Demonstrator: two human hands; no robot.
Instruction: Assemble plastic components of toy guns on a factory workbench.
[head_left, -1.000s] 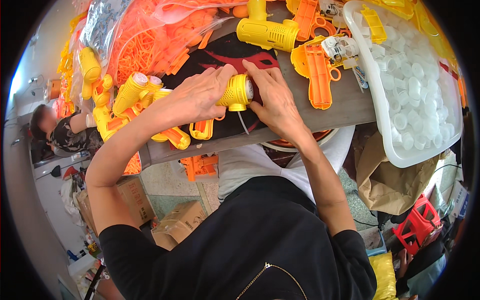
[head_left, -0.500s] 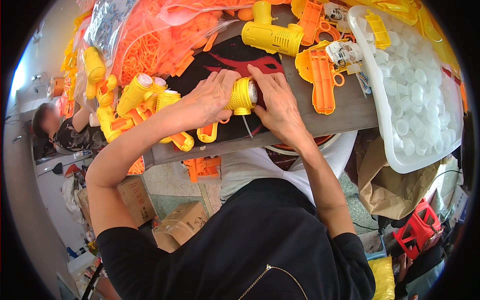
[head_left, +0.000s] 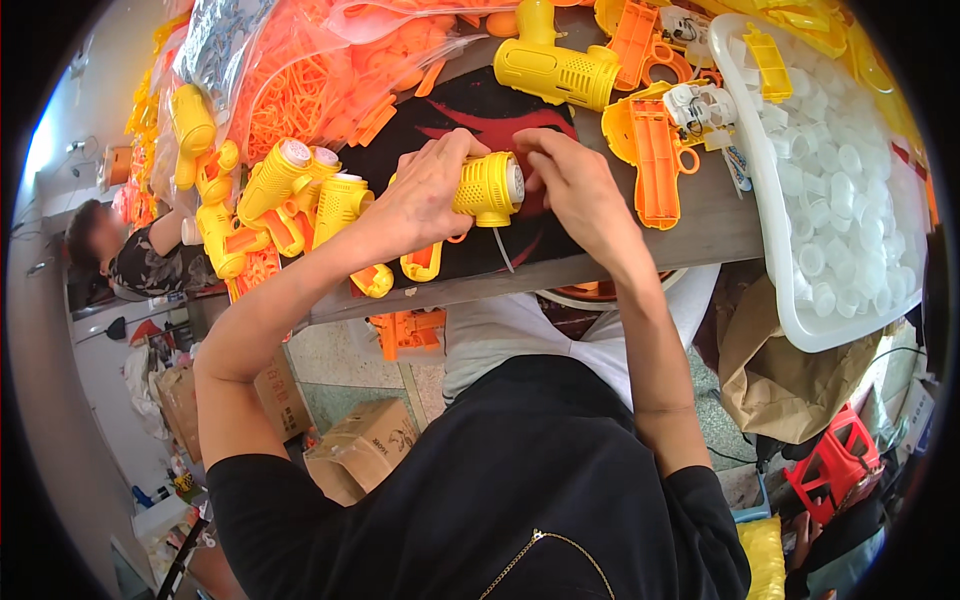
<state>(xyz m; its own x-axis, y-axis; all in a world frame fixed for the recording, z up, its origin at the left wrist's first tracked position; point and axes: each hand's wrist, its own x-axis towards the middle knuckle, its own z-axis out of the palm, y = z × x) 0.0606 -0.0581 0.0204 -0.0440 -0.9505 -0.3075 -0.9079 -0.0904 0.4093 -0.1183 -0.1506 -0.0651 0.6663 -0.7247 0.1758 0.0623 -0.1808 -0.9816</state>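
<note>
While the left hand [head_left: 425, 195] wraps closed around the yellow toy barrel [head_left: 487, 188] just above the tabletop [head_left: 700, 215], steadying it (white cap outward), the right hand [head_left: 570, 180] pinches its end.

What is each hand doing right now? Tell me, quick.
Left hand: closed around the yellow toy barrel.
Right hand: fingers at the barrel's white end cap; grip cannot be told.
</note>
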